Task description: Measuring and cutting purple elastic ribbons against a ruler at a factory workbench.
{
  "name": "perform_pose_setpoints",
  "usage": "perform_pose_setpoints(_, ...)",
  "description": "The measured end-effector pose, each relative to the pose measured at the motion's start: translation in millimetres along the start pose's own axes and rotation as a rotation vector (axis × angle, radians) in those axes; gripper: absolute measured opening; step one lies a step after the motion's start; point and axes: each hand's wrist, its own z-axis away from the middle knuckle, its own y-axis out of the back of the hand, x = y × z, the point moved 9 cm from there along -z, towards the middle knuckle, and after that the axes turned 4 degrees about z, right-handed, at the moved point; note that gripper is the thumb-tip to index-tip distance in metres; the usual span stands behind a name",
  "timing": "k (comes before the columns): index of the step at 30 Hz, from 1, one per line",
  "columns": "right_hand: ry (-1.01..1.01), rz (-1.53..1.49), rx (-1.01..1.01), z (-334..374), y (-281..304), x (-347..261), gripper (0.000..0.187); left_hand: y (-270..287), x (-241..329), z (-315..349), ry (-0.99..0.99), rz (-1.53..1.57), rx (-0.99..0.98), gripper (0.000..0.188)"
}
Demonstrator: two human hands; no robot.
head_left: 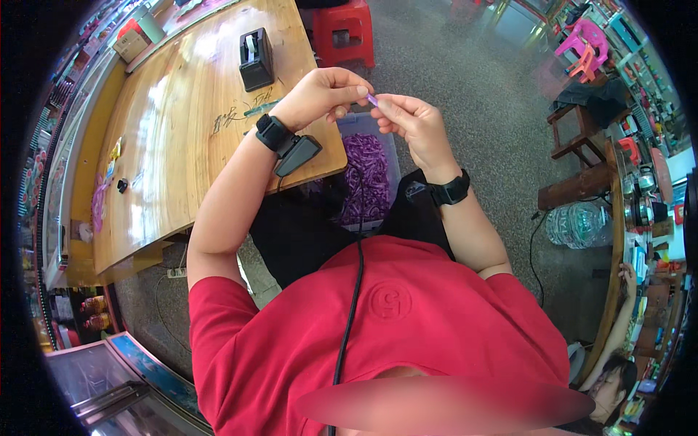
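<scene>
Between my two hands is a small, narrow purple piece [372, 99], too small for me to tell its kind. The fingertips of my left hand [320, 96] pinch its upper left end, over the table's right edge. At its other end, the thumb and bent fingers of my right hand [416, 127] close on it. Below the hands, a clear plastic bin [395, 171] stands by my knees. It holds a heap of shiny purple pieces [366, 171] like curled strips. Each wrist wears a black strapped device.
A wooden table [178, 109] stretches out on my left. On it are a black tape dispenser [256, 69] and a green pen [259, 108]. Beyond it stands a red stool [345, 36]. At right are a wooden chair [574, 131], a large clear bottle [578, 224] and another person [611, 385].
</scene>
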Motion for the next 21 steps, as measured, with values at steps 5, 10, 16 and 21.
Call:
perform_pose_setpoints(5, 0.016, 0.066, -0.017, -1.0, -3.3, 6.1, 0.023, -0.6, 0.4, 5.4, 0.04, -0.064, 0.022, 0.017)
perform_pose_setpoints(10, -0.004, 0.059, 0.039, 7.6, 4.5, 4.4, 0.019, -9.2, 0.5, 7.1, 0.069, 0.016, -0.063, 0.018)
perform_pose_setpoints(16, 0.023, 0.048, 0.145, 3.4, 34.8, 20.9, 0.019, 18.2, -8.7, 3.5, 0.06, 0.061, 0.116, 0.018)
perform_pose_setpoints(21, 0.054, -0.045, 0.215, -29.4, 50.3, 48.4, 0.033, 38.2, 4.2, 5.1, 0.066, 0.097, 0.235, 0.02)
